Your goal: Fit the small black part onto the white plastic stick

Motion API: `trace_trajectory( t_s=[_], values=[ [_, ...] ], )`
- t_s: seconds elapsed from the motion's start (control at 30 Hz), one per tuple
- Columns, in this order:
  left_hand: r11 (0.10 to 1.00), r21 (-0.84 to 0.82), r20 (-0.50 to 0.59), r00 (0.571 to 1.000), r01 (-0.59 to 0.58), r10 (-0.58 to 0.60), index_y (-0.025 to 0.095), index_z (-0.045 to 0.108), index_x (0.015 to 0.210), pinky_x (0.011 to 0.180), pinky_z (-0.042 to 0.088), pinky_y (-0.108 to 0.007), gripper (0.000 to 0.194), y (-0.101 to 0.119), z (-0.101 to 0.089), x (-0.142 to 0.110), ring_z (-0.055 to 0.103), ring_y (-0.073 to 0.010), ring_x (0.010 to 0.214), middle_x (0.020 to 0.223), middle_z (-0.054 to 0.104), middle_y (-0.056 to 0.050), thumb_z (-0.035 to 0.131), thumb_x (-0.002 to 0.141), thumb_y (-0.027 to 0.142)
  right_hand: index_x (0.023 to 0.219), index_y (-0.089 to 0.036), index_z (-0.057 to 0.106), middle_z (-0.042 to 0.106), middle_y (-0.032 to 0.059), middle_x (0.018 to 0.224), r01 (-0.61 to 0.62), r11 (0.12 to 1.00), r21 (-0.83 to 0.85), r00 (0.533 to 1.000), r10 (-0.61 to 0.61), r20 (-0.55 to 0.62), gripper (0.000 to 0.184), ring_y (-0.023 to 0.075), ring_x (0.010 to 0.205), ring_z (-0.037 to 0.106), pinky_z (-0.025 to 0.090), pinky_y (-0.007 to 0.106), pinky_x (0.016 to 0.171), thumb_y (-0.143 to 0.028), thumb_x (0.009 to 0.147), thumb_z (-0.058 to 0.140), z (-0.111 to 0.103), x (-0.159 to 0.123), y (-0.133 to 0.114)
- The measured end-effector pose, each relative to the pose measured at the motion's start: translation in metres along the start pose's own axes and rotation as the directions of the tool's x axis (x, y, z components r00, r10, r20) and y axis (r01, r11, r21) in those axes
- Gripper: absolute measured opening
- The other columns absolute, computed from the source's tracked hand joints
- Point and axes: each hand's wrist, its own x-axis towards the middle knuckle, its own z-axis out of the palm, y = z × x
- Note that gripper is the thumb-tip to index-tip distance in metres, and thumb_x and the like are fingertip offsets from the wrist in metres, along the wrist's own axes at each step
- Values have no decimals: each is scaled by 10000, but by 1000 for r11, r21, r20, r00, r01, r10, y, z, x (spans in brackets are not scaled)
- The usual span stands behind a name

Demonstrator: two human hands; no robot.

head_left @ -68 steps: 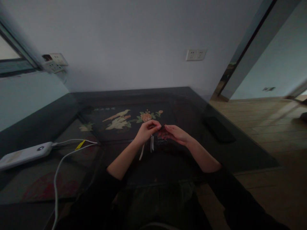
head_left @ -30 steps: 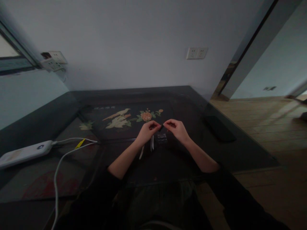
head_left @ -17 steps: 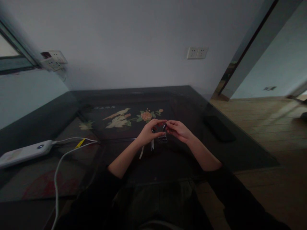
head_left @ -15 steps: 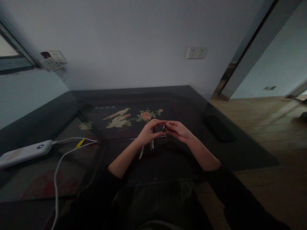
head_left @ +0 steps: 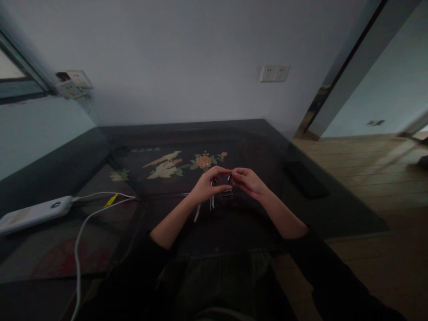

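My left hand (head_left: 209, 183) and my right hand (head_left: 247, 182) meet above the dark table. Between their fingertips is a small dark piece with a pale edge (head_left: 229, 179), too small and dim to name. The right fingers are pinched on it, and the left thumb and fingers curl around its other side. Just below the hands is a small silver-and-black slotted object (head_left: 227, 194), partly hidden by the left thumb. Thin pale strips (head_left: 211, 203) show beneath my left hand, their upper ends covered.
The glossy dark table (head_left: 254, 223) carries a bird-and-flower picture (head_left: 163, 167). At left lies a white power bank (head_left: 36, 214) with a white cable (head_left: 80, 236) bearing a yellow tag (head_left: 111, 200). A flat black object (head_left: 306, 179) lies right. Wall sockets (head_left: 274, 73) are behind.
Both hands stay nearly in place around the small dark piece. Only a very slight shift of the fingers shows.
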Motion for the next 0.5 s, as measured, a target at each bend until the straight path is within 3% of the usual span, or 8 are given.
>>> trace_trajectory(
  t_s=[0.13,0.27,0.33,0.4,0.5],
  values=[
    [994,-55,-55,994,92,-95,176,612,1059,757,457,-268,394,-7,1,1,558,-187,975,1038,609,-83,732,694,263,697,-169,629,588,-10,633,37,993,-116,997,-44,-58,320,97,559,519,426,241,580,-473,673,723,0,2,5],
    [969,-40,-200,949,242,-245,168,586,1057,651,441,-228,406,-21,-7,-6,572,-156,866,937,610,-52,727,682,235,721,-152,642,575,-1,602,80,901,-426,988,-130,-88,344,106,536,511,398,238,546,-481,800,583,1,6,8],
    [966,25,-220,944,259,-247,168,577,1056,645,436,-226,410,-27,-15,-13,573,-140,817,898,605,-34,727,677,217,730,-143,654,597,11,622,110,769,-629,981,-185,-55,311,112,558,524,389,239,560,-414,841,551,5,9,7],
    [965,110,-228,950,240,-211,172,576,1053,657,436,-230,405,-32,-24,-21,570,-129,788,867,600,-16,725,679,213,753,-142,672,644,33,697,130,578,-806,976,-218,2,233,127,637,560,392,244,611,-320,851,557,14,12,5],
    [959,178,-257,951,220,-171,175,573,1039,660,443,-241,382,-39,-35,-28,563,-126,761,835,591,-4,718,688,224,789,-160,698,678,61,785,77,251,-965,990,-132,45,187,162,750,593,390,254,648,-286,849,575,34,14,4]
  ],
)
